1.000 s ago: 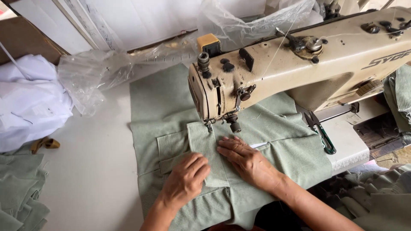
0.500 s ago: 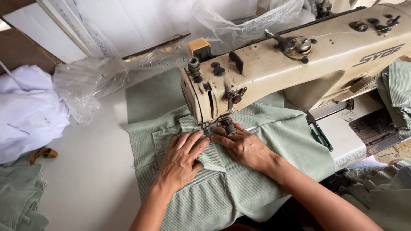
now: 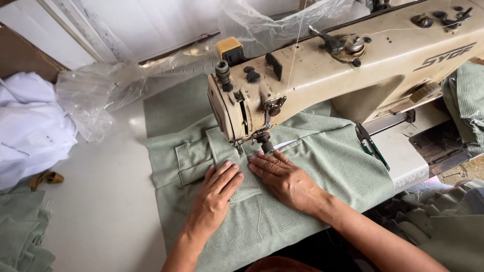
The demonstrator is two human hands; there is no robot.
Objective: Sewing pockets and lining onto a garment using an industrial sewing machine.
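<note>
Since a second ago your hands have slid the green fabric (image 3: pixel 322 161) up toward the needle, and both now sit nearer the presser foot (image 3: pixel 265 143) than they did.

At far left lies a white bundle (image 3: pixel 30 126), with a yellow tool (image 3: pixel 45 177) just under it and a stack of green pieces (image 3: pixel 22 231) below. A clear plastic sheet (image 3: pixel 96 95) is bunched on the table (image 3: pixel 101 211) behind the work.

Your left hand (image 3: pixel 217 194) lies flat and open, palm down on a narrow folded strip (image 3: pixel 229 161) of the fabric, fingers pointing at the needle; it grips nothing, only presses. Your right hand (image 3: pixel 285 176) is likewise flat and open, fingertips touching the cloth just beside the foot. The beige sewing machine (image 3: pixel 353 65) stands over the cloth, and green-handled snips (image 3: pixel 372 146) rest on its bed to the right. More green cloth (image 3: pixel 466 100) hangs at far right.

By the look of it, the strip is folded and lined up under the foot, so the positioning is about done. I cannot make out a finished seam along the strip, so the stitching itself appears to lie ahead of you.
</note>
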